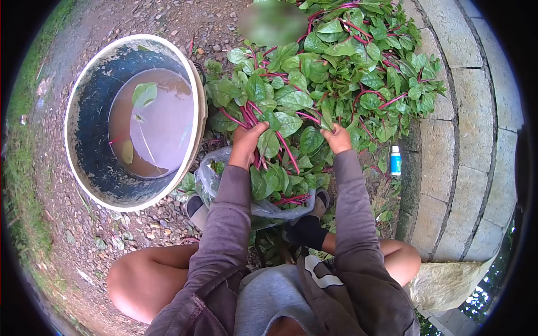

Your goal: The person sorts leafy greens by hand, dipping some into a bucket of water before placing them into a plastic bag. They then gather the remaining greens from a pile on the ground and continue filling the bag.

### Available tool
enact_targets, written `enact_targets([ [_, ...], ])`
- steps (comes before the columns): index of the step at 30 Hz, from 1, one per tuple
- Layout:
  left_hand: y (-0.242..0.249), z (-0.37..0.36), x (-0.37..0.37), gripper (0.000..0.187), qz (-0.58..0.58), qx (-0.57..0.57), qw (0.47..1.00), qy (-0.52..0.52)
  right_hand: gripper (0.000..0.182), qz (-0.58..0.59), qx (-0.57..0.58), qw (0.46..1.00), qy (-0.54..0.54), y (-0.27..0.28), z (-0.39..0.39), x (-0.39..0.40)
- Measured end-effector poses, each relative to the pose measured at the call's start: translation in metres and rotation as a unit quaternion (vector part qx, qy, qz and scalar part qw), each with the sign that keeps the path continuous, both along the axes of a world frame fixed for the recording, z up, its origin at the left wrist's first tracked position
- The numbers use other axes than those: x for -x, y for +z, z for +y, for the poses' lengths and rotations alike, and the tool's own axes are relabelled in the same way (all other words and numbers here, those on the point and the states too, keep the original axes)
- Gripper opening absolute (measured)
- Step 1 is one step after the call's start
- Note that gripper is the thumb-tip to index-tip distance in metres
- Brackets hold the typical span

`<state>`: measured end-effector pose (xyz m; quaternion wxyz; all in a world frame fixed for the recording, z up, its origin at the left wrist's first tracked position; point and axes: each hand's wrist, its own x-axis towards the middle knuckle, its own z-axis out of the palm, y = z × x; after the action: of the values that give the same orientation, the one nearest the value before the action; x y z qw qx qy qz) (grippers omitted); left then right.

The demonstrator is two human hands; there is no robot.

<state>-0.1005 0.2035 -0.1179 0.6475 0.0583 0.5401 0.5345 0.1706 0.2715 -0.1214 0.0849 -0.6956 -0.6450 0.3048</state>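
My left hand (245, 144) is closed around a bunch of red-stemmed Malabar spinach (274, 126), its stems fanning up and to the right over the knuckles. At the right, my right hand (338, 139) pinches a leafy spinach stem (324, 119) between thumb and fingers. Below both hands, between my feet, a clear plastic bag (263, 210) stands with its mouth spread, and more leaves and red stems lie in it. Beyond my hands spreads a large heap of the same greens (358, 67). My hands partly hide the stems they grip.
A blue tub (92, 140) with a white rim stands at left, holding murky water and a few floating leaves. To the right are a small white-and-blue bottle (395, 162) and a concrete block wall (443, 140). A pale sack (448, 283) lies at lower right. The ground is gravelly.
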Motion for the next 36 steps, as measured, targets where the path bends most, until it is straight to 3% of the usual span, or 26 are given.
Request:
enact_targets([
  [1, 0.001, 0.0, -0.005, 0.033, 0.01, -0.006, 1.0, -0.002, 0.034, 0.078, 0.022, 0.997, -0.011, 0.017, -0.008, 0.005],
  [2, 0.002, 0.001, -0.012, 0.033, 0.018, -0.007, 1.0, 0.005, 0.034, 0.06, -0.014, 0.998, -0.012, 0.028, -0.019, 0.019],
  [3, 0.001, 0.002, -0.019, 0.034, 0.026, -0.008, 1.0, 0.011, 0.034, -0.05, 0.042, 0.998, -0.009, 0.049, -0.027, 0.044],
  [5, -0.004, 0.002, -0.031, 0.034, 0.032, -0.004, 0.999, 0.021, 0.043, 0.049, 0.099, 0.994, -0.018, 0.007, -0.041, 0.05],
  [6, -0.01, 0.002, -0.037, 0.034, 0.03, 0.001, 0.999, 0.025, 0.047, 0.111, 0.054, 0.992, 0.013, -0.005, -0.046, 0.055],
  [7, -0.008, 0.003, -0.04, 0.034, 0.028, 0.008, 0.999, 0.031, 0.052, 0.172, 0.011, 0.984, 0.046, -0.01, -0.048, 0.063],
  [10, -0.006, 0.001, -0.039, 0.031, -0.036, -0.007, 0.998, 0.058, 0.054, 0.325, 0.08, 0.938, 0.095, 0.009, -0.041, 0.078],
  [13, -0.016, -0.001, -0.04, 0.041, -0.129, -0.011, 0.99, 0.059, 0.051, 0.269, 0.244, 0.926, 0.101, 0.019, -0.032, 0.09],
  [14, -0.02, -0.002, -0.04, 0.042, -0.165, 0.001, 0.985, 0.055, 0.051, 0.169, 0.198, 0.952, 0.162, 0.024, -0.03, 0.093],
  [19, -0.022, -0.003, -0.038, 0.042, -0.227, -0.017, 0.973, 0.037, 0.046, 0.069, 0.138, 0.934, 0.321, 0.058, -0.022, 0.093],
  [21, -0.016, -0.005, -0.042, 0.029, -0.165, -0.015, 0.985, 0.048, 0.045, 0.011, 0.054, 0.921, 0.386, 0.055, -0.031, 0.088],
  [22, -0.009, -0.005, -0.048, 0.026, -0.105, -0.019, 0.993, 0.045, 0.05, -0.037, 0.109, 0.923, 0.368, 0.059, -0.035, 0.092],
  [25, 0.011, -0.007, -0.059, 0.014, -0.025, -0.072, 0.993, 0.092, 0.066, -0.025, 0.101, 0.935, 0.34, 0.067, -0.046, 0.097],
  [27, 0.028, -0.009, -0.058, 0.012, -0.01, -0.112, 0.989, 0.096, 0.072, 0.089, 0.206, 0.932, 0.283, 0.076, -0.034, 0.098],
  [28, 0.039, -0.01, -0.053, 0.016, 0.005, -0.084, 0.995, 0.056, 0.076, 0.131, 0.229, 0.927, 0.268, 0.085, -0.031, 0.1],
  [31, 0.073, -0.012, -0.053, 0.031, -0.134, -0.051, 0.986, 0.083, 0.093, 0.222, 0.205, 0.929, 0.216, 0.098, -0.028, 0.101],
  [32, 0.069, -0.019, -0.049, 0.049, -0.178, -0.119, 0.977, -0.025, 0.094, 0.231, 0.17, 0.931, 0.224, 0.103, -0.027, 0.098],
  [34, 0.114, -0.025, -0.05, 0.057, -0.177, -0.183, 0.965, -0.057, 0.099, 0.181, 0.111, 0.951, 0.224, 0.13, -0.028, 0.095],
  [36, 0.158, -0.03, -0.058, 0.067, -0.168, -0.253, 0.95, -0.073, 0.099, 0.208, 0.061, 0.953, 0.21, 0.135, -0.026, 0.086],
])
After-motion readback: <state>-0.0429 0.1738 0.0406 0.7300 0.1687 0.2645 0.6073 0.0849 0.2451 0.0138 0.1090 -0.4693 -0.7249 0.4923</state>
